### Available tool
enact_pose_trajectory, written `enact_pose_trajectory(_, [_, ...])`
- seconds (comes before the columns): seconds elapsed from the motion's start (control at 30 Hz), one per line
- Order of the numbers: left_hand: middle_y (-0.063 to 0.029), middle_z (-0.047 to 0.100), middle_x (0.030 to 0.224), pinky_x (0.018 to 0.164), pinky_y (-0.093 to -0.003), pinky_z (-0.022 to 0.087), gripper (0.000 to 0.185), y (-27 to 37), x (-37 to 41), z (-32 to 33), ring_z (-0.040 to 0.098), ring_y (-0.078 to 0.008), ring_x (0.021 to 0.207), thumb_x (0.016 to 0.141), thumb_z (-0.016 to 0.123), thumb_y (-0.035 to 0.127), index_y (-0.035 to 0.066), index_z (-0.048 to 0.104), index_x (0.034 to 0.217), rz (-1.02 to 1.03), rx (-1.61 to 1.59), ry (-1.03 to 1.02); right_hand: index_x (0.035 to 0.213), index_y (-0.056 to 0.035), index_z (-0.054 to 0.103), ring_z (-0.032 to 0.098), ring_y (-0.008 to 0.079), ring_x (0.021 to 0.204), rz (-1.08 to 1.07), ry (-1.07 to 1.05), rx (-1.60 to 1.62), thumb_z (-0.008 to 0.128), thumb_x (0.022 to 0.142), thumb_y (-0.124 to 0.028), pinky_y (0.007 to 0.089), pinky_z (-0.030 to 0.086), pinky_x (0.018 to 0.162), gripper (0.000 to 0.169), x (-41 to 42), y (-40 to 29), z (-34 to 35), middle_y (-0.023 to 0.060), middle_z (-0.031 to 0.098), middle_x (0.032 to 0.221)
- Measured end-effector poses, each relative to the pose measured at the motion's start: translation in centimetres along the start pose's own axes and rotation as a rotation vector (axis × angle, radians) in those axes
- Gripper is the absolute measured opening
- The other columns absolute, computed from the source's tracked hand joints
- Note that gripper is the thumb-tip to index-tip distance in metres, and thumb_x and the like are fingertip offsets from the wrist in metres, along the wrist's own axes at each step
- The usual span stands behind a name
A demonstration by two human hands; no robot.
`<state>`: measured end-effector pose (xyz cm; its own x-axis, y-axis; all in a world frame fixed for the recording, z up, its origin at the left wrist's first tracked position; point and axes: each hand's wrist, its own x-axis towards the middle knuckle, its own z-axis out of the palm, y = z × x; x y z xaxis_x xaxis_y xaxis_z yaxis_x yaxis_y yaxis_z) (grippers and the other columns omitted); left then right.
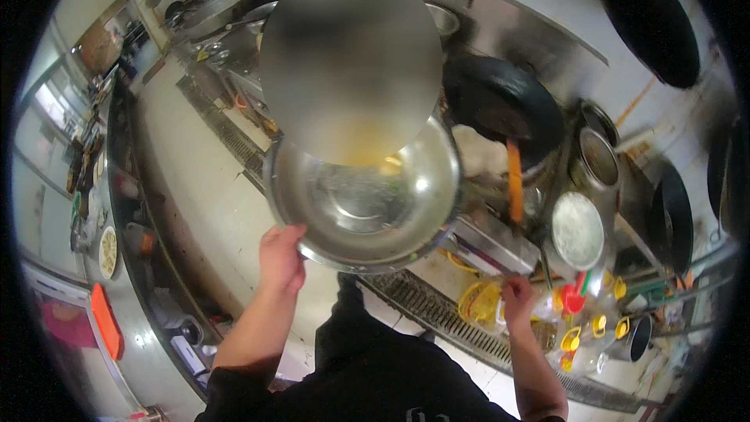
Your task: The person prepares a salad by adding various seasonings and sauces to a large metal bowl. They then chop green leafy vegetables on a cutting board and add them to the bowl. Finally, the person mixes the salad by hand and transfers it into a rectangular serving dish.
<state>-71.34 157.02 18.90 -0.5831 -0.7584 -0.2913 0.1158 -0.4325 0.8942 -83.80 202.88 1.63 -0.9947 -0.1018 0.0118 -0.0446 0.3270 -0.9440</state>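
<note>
A large stainless-steel basin [375,246] is tilted in front of me; a little yellow food and some green bits show in it. My left hand [283,261] grips its near left rim, the thumb over the edge. Away from the basin, my right hand [518,300] is at the front edge of the metal stove, beside a yellow-tinted plastic oil bottle [480,308]. Its fingers look bent, but whether they hold anything is unclear. A round blurred patch hides the basin's far part. Right of the basin, a black wok [498,99] has an orange handle [514,181] in front of it.
A bowl of white powder [577,231] stands at the right, above several yellow-capped bottles [599,325]. A floor drain grate [433,305] runs below the stove. Along the left is a steel counter [140,340] with an orange tray [105,322] and a plate of food [108,252].
</note>
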Motion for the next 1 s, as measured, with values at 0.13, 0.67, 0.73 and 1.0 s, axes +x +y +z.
enact_pose_trajectory(0.13, [-0.0079,0.067,0.085,0.053,-0.0248,0.047,0.010,4.0,10.4,-6.2,0.059,-0.0137,0.060,0.088,0.058,0.006,0.001,0.063,0.094,0.038,0.003,0.120,0.100,-0.0002,0.064,0.056,0.0086,0.071,-0.080,-0.201,-0.024,0.066,0.090,-0.004,0.0258,0.048,0.065,0.011,7.0,-4.6,15.1,0.0030,0.064,0.080])
enact_pose_trajectory(0.67, [-0.0068,0.066,0.099,0.064,-0.0322,0.057,0.018,16.9,50.8,-1.5,0.063,-0.0168,0.086,0.091,0.056,0.011,0.001,0.061,0.106,-0.024,0.189,-0.074,0.093,-0.0017,0.066,0.063,0.0114,0.068,0.327,-0.107,-0.188,0.068,0.090,-0.012,0.0281,0.052,0.064,0.011,14.5,-9.3,36.9,0.0044,0.067,0.075])
enact_pose_trajectory(0.73, [-0.0086,0.066,0.097,0.058,-0.0302,0.058,0.018,17.0,55.1,1.3,0.064,-0.0167,0.078,0.093,0.055,0.013,0.001,0.060,0.106,-0.045,0.191,-0.161,0.092,-0.0010,0.065,0.064,0.0125,0.066,0.370,-0.071,-0.189,0.067,0.090,-0.013,0.0277,0.052,0.062,0.012,16.5,-10.3,38.0,0.0052,0.067,0.075])
enact_pose_trajectory(1.0, [-0.0128,0.062,0.104,0.063,-0.0428,0.065,0.024,18.6,66.1,15.8,0.065,-0.0264,0.090,0.095,0.053,0.014,-0.001,0.055,0.114,-0.242,0.183,-0.369,0.091,-0.0017,0.063,0.063,0.0130,0.062,0.439,0.119,0.034,0.067,0.090,-0.011,0.0268,0.051,0.054,0.010,23.5,-11.3,42.3,0.0049,0.065,0.075])
